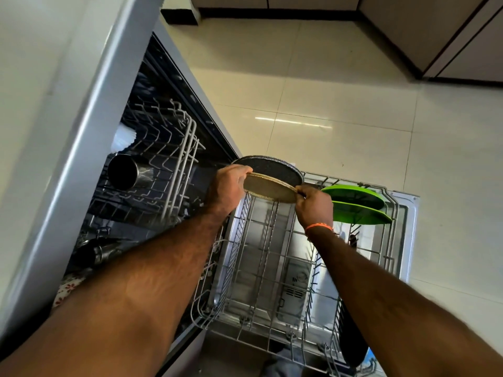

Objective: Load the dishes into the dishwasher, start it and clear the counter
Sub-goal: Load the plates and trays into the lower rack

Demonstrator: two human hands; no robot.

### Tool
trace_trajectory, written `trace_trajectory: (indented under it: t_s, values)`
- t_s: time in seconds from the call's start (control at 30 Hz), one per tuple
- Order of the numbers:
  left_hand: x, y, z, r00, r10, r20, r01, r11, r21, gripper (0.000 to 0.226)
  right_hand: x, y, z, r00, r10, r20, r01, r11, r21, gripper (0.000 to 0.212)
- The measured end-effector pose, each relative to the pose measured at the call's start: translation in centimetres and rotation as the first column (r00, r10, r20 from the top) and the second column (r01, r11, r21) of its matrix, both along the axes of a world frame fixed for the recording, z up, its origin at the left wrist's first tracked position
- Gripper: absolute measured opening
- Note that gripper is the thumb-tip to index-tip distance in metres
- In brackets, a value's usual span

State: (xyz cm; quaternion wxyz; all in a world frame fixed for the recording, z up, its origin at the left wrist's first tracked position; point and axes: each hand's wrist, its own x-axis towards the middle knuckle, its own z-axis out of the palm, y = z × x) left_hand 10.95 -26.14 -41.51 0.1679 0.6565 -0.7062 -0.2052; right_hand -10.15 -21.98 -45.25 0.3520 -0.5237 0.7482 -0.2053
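Plates: I see a beige plate (pixel 268 190) pinched at opposite rims, left hand (pixel 227 187) curled on its left edge, right hand (pixel 315 206) gripping its right edge, above the pulled-out lower rack (pixel 272 270). Dark speckled plate (pixel 272 167) stands just behind it. Two green plates (pixel 356 205) stand upright in the rack on the right. Cream tiled floor (pixel 353 104) beyond. Upper rack (pixel 163 148) holds a steel cup (pixel 126 172); deeper contents too dark to identify.
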Motion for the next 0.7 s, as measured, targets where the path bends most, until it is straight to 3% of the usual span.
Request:
trace_trajectory:
  t_s: [0.13, 0.33, 0.5, 0.7]
  values:
    - [0.4, 0.5, -1.7, 0.997, 0.068, 0.021, -0.071, 0.987, 0.143, 0.034, 1.1, -0.5, -0.3, 0.997, 0.079, -0.020, -0.078, 0.996, 0.040, 0.028]
    - [-0.1, 1.7, -0.3, 0.981, 0.179, 0.075, -0.190, 0.964, 0.186, 0.064, 1.5, -0.4, 1.7, 0.992, 0.112, -0.065, -0.110, 0.994, 0.026, 0.035]
    - [-1.1, 4.2, 4.3, 0.970, 0.228, 0.084, -0.242, 0.935, 0.258, 0.060, 0.4, 0.8, 5.5, 0.970, 0.187, -0.154, -0.183, 0.982, 0.040, 0.036]
    - [-3.0, 9.9, 12.2, 0.968, 0.210, 0.135, -0.246, 0.892, 0.378, 0.066, -1.5, 4.3, 14.5, 0.933, 0.305, -0.190, -0.296, 0.952, 0.075, 0.047]
